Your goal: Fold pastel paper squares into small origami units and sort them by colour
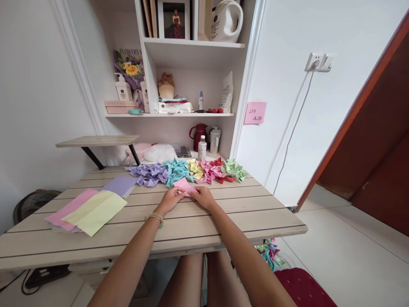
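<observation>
A small piece of pink paper (184, 184) is held just above the desk between both hands. My left hand (171, 199) pinches its left lower edge, and my right hand (203, 197) grips the right lower edge. Directly behind it lies a row of folded paper pieces grouped by colour: purple (150, 174), blue (177, 169), yellow (194, 169), pink (210, 171) and green (234, 169), with some red among them. To the left are flat sheets in yellow (99, 209), pink (70, 209) and purple (119, 185).
The slatted wooden desk (255, 213) carries a small raised stand (99, 140) at back left. Behind it are a bottle (202, 148), a dark red jug (200, 135) and a cup (215, 140). More folded paper (270, 253) lies below the desk's right edge, near a red seat (302, 288).
</observation>
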`<state>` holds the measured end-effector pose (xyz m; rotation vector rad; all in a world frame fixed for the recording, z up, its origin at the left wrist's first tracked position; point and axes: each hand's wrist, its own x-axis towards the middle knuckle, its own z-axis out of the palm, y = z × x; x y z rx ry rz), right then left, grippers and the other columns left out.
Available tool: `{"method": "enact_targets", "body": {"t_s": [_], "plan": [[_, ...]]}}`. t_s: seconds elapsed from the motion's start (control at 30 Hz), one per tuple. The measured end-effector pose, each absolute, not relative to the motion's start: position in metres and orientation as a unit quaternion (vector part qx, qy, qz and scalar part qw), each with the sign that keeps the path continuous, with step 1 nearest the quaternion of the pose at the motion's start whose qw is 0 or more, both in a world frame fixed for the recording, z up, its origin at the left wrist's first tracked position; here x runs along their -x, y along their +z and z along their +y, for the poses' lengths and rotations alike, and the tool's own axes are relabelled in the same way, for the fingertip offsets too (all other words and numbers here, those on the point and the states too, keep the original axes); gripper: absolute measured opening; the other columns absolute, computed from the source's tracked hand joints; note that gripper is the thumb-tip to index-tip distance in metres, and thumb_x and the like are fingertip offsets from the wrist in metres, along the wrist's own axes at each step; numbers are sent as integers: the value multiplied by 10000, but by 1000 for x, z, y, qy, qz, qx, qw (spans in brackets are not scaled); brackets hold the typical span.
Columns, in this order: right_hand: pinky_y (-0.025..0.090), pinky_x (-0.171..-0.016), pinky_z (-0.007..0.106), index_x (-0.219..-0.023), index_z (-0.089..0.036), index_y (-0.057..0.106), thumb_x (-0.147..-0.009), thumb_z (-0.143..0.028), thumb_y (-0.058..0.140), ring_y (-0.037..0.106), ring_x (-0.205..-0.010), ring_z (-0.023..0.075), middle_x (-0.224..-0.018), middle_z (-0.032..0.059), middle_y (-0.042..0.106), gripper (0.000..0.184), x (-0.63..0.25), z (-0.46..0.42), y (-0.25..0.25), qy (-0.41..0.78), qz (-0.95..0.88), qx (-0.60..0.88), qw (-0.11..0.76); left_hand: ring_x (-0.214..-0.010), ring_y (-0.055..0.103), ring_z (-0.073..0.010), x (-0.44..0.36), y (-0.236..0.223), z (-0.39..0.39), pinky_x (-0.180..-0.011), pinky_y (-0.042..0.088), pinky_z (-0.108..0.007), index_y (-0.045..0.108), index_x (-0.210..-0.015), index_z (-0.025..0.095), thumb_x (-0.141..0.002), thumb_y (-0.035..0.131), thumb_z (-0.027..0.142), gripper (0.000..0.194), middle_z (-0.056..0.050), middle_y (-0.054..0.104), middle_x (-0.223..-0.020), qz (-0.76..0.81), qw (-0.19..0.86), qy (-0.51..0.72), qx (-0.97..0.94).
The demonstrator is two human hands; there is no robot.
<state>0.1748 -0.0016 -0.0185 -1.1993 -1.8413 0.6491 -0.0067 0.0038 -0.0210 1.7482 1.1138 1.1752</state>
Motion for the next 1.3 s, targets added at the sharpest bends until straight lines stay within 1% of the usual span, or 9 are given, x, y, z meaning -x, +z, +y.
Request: {"method": "enact_targets", "body": {"t_s": [0.23, 0.43, 0.57, 0.77, 0.9, 1.13, 1.3], "plan": [[235, -474, 212, -523, -157, 519, -733, -412, 524, 357, -485, 91, -472, -42, 439, 331, -175, -1, -19, 221, -743, 487, 403, -553, 530, -146, 7, -19, 1, -544, 393, -245, 675, -842, 142, -681, 618, 377, 290, 0, 579, -573, 451, 328, 438, -706], [219, -471, 214, -525, -156, 511, -730, -408, 522, 322, -490, 88, -482, -46, 400, 325, -175, 1, -21, 212, -747, 486, 400, -562, 539, -153, 6, -17, -2, -552, 400, -244, 683, -831, 154, -677, 622, 368, 270, -1, 585, -568, 454, 303, 433, -717], [208, -469, 219, -518, -156, 499, -734, -400, 518, 301, -485, 86, -483, -47, 385, 327, -175, 0, -21, 214, -752, 481, 397, -589, 556, -161, 6, -16, -2, -581, 413, -254, 681, -811, 160, -693, 606, 365, 248, -16, 623, -622, 457, 273, 416, -737], [170, -465, 224, -511, -160, 473, -745, -392, 515, 287, -495, 88, -473, -50, 326, 332, -176, -2, -18, 204, -764, 463, 401, -647, 582, -171, 4, -16, -3, -612, 429, -264, 667, -784, 163, -708, 591, 388, 249, -49, 677, -781, 440, 283, 410, -747], [163, -465, 231, -509, -163, 478, -753, -402, 507, 295, -485, 89, -465, -49, 328, 343, -176, -3, -16, 194, -767, 470, 391, -640, 578, -171, 3, -16, -3, -603, 430, -261, 666, -758, 166, -688, 604, 394, 247, -45, 675, -759, 432, 295, 414, -745], [164, -466, 235, -499, -162, 485, -745, -397, 528, 287, -477, 86, -474, -40, 366, 343, -174, -7, -14, 152, -781, 476, 376, -632, 564, -164, 3, -14, -5, -587, 419, -252, 671, -763, 170, -698, 600, 416, 263, -46, 669, -751, 420, 304, 407, -752], [177, -479, 233, -503, -156, 496, -739, -382, 538, 293, -495, 89, -469, -37, 387, 329, -174, -8, -13, 158, -776, 483, 373, -642, 560, -168, 2, -11, -7, -598, 413, -253, 678, -767, 165, -689, 603, 432, 288, -50, 668, -750, 424, 323, 403, -744]]}}
